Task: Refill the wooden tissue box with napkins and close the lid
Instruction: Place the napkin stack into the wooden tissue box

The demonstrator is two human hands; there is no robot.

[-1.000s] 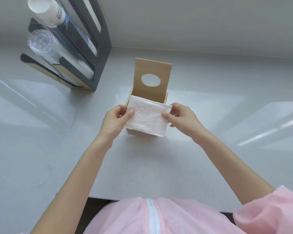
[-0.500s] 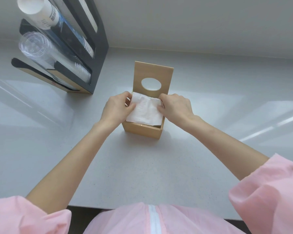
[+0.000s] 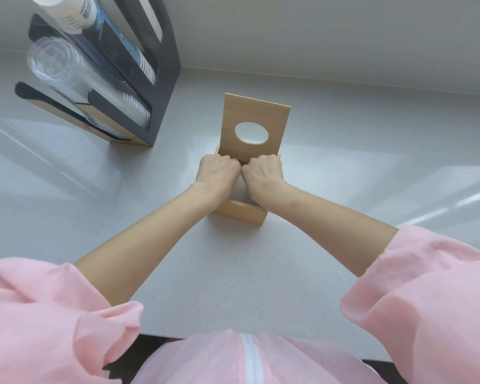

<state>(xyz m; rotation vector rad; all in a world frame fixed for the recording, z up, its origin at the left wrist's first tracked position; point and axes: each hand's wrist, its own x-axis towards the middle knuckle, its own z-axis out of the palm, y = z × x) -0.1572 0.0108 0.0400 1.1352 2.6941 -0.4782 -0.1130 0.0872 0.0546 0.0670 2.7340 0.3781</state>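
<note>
The wooden tissue box [image 3: 241, 213] stands in the middle of the white counter. Its lid [image 3: 254, 115], with an oval hole, is tipped up at the far side. My left hand [image 3: 219, 173] and my right hand [image 3: 263, 173] are both curled into fists, knuckles touching, and are pushed down into the open top of the box. The napkins are hidden under my hands, and my fingertips are out of sight inside the box.
A black cup dispenser [image 3: 161, 79] with stacked paper cups and clear plastic cups [image 3: 67, 70] stands at the back left, close to the wall. The counter's front edge [image 3: 316, 345] runs just before my pink-sleeved body.
The white napkin stack that I held above the box has gone down into it. My hands moved from the stack's sides to the centre and closed into fists.
</note>
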